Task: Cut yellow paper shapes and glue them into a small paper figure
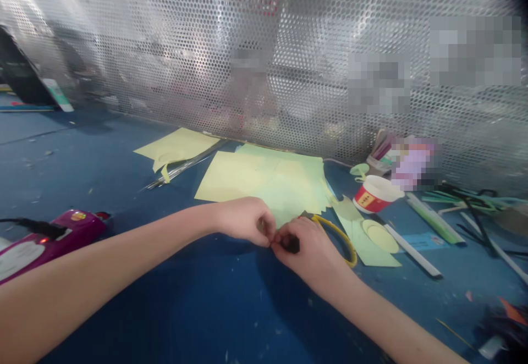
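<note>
My left hand [247, 221] and my right hand [309, 248] meet over the blue table, with their fingertips pinched together. Whatever lies between the fingertips is too small to make out. Something dark shows inside the curl of my right fingers, perhaps only shadow. A curved yellow band [350, 246] pokes out behind my right hand; the rest of it is hidden. Just beyond both hands lie overlapping pale yellow and green paper sheets [264, 174]. Right of these rests a cut green paper strip [365, 243] with a pale paper disc [380, 236] on it.
A perforated metal screen [185, 50] rises behind the table [198, 309]. On the right are a red-and-white paper cup [376, 194], a white stick [413, 251] and a green-and-white tube [435, 218]. A purple device [61, 237] with a cable sits left, beside my forearm.
</note>
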Available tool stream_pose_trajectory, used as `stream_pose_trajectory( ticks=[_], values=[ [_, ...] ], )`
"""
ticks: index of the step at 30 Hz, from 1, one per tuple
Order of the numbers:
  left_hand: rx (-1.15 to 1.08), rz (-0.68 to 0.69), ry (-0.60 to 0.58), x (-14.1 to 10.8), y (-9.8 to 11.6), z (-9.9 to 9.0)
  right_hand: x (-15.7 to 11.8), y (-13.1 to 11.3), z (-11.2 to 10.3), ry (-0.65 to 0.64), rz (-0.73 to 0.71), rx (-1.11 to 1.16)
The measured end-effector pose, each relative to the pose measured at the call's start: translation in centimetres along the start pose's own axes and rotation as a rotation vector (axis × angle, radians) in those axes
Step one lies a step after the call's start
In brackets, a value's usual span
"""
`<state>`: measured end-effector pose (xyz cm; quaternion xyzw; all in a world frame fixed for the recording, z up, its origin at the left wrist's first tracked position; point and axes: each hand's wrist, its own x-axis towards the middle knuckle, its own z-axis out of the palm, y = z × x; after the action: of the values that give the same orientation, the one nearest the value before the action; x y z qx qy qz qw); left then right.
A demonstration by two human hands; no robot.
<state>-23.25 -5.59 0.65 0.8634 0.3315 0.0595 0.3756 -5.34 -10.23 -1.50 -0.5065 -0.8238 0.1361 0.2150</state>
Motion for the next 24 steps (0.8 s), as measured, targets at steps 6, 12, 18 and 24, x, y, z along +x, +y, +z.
stream_pose_trajectory(
  ticks=[6,12,18,24],
  values=[
    [-0.031,-0.020,-0.021,0.1,-0.1,0.2,0.2,0.3,-0.3,-0.045,0.028,0.095],
    [-0.042,-0.006,0.001,0.2,-0.8,0.1,0.1,0.4,-1.1,-0.074,-0.039,0.161],
    [-0.065,-0.024,-0.010,0.3,-1.0,0.0,-0.4,0.8,-0.8,-0.028,-0.188,0.133],
    [-0.074,-0.036,-0.029,0.2,-0.7,-0.1,-0.3,0.9,-0.1,-0.034,-0.168,0.056]
  ],
)
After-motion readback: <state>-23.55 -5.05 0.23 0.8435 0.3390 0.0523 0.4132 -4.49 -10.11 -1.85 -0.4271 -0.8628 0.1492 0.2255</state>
